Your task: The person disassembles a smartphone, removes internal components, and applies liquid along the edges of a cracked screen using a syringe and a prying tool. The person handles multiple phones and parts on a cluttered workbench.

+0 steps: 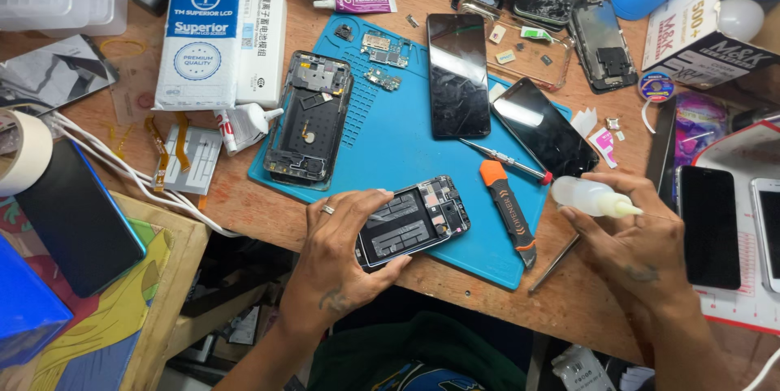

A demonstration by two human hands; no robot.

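Now opened phone [414,220] lengthwise left-right, tilted.

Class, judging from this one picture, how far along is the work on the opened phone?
Done: the opened phone has its back off, boards exposed. In hand: the left hand steadies it at the blue mat edge; the right hand holds a small squeeze bottle, nozzle pointing away. Left: nothing is closed up; the orange screwdriver lies loose.

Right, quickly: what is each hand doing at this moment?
Left hand: closed around an opened phone at the blue mat's edge.
Right hand: holding a small white squeeze bottle.
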